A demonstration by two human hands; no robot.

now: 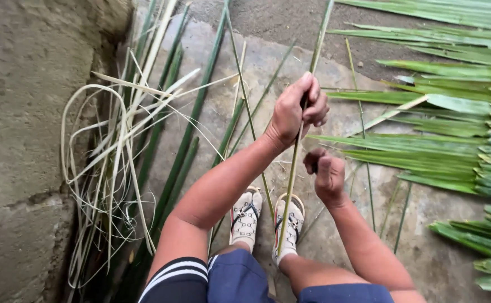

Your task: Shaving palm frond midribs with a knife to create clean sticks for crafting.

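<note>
My left hand (297, 110) is closed around a long thin green palm leaf rib (292, 179) that runs from above the hand down to my feet. Below it, my right hand (327, 175) is in a fist close to the same rib, gripping a small dark thing I cannot make out, possibly a blade handle. The rib's lower end reaches between my two feet in pale patterned sandals (268, 220).
A palm frond (458, 123) with many green leaflets lies at the right. Stripped pale curls and green strips (116, 168) are piled at the left beside a concrete wall (21, 146). Wet stone ground (223, 90) lies beneath.
</note>
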